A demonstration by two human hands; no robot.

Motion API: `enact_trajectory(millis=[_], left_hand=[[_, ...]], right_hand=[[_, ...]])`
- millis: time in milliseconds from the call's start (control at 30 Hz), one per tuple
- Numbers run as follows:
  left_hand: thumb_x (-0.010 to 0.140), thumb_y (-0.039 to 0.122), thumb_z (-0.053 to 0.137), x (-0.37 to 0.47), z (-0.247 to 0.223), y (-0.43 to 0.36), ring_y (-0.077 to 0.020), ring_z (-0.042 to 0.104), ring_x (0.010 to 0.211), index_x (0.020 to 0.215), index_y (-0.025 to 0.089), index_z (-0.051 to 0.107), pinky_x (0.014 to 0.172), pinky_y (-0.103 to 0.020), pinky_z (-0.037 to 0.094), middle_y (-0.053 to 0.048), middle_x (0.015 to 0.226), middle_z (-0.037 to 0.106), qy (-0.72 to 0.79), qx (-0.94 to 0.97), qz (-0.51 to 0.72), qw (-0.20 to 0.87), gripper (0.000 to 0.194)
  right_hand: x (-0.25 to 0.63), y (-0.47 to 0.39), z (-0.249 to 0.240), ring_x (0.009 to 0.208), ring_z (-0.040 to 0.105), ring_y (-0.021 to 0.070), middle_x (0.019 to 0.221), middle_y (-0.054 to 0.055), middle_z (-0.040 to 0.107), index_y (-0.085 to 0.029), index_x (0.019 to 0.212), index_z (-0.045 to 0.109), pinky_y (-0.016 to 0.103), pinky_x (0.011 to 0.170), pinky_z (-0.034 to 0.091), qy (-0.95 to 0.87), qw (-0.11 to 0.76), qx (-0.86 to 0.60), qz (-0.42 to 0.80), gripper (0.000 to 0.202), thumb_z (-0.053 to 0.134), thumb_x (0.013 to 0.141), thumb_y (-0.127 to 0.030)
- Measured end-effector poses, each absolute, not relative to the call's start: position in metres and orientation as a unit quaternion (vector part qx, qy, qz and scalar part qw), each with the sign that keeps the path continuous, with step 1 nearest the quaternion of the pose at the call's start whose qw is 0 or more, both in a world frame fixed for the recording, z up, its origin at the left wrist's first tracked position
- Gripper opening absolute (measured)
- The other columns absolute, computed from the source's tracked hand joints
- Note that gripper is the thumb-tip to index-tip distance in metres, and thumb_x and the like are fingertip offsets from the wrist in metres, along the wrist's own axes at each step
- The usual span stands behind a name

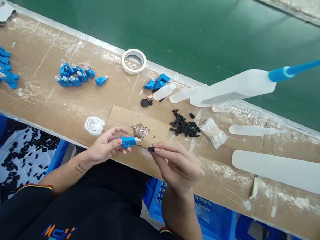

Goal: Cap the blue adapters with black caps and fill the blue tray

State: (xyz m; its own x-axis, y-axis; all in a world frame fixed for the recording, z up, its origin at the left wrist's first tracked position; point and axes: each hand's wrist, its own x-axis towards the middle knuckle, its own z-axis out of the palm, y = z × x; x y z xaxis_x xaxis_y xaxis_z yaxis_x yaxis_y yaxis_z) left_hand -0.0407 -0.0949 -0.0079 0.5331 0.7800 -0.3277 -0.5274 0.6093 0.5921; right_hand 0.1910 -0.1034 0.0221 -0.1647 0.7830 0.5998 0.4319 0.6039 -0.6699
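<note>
Between the thumb and fingers of my left hand [107, 146] is a blue plastic part [127, 142] with a whitish tip pointing right. My right hand [178, 165] pinches a small black plastic piece [151, 149], a short way right of that tip and apart from it. Just beyond both hands lies a cardboard sheet [159, 127] bearing a glossy puddle of clear liquid [140, 131] with dark specks around it. A heap of black pieces [185, 124] lies to the right of the sheet. Several blue parts [74, 74] with white tips stand grouped at the left.
A tape roll [133, 61] lies near the far edge. White plastic bottles [235, 88] lie at the right, one with a blue nozzle. Beside the black heap is a bag of cotton swabs [214, 132]. Blue bins [219, 225] stand below the near edge.
</note>
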Motion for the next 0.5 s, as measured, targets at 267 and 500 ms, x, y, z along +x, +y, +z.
enact_trajectory(millis=[267, 500], left_hand=[[0.088, 0.047, 0.078, -0.025, 0.0, -0.098, -0.0127, 0.07, 0.074, 0.105, 0.015, 0.072, 0.069, -0.022, 0.058, -0.005, 0.087, 0.073, 0.34, 0.25, 0.357, 0.833, 0.037], [0.08, 0.036, 0.087, -0.024, 0.01, -0.101, -0.0119, 0.069, 0.078, 0.103, 0.015, 0.067, 0.072, -0.021, 0.059, -0.004, 0.09, 0.071, 0.376, 0.331, 0.349, 0.792, 0.038]], right_hand=[[0.18, -0.102, 0.031, 0.088, 0.074, 0.0221, 0.095, 0.01, 0.078, -0.014, 0.098, 0.07, 0.035, 0.07, 0.061, -0.85, 0.388, -0.33, 0.137, 0.02, 0.073, 0.084, -0.001], [0.179, -0.11, 0.036, 0.089, 0.071, 0.0209, 0.096, 0.011, 0.075, -0.014, 0.1, 0.069, 0.036, 0.076, 0.063, -0.873, 0.334, -0.338, 0.105, 0.015, 0.067, 0.09, -0.004]])
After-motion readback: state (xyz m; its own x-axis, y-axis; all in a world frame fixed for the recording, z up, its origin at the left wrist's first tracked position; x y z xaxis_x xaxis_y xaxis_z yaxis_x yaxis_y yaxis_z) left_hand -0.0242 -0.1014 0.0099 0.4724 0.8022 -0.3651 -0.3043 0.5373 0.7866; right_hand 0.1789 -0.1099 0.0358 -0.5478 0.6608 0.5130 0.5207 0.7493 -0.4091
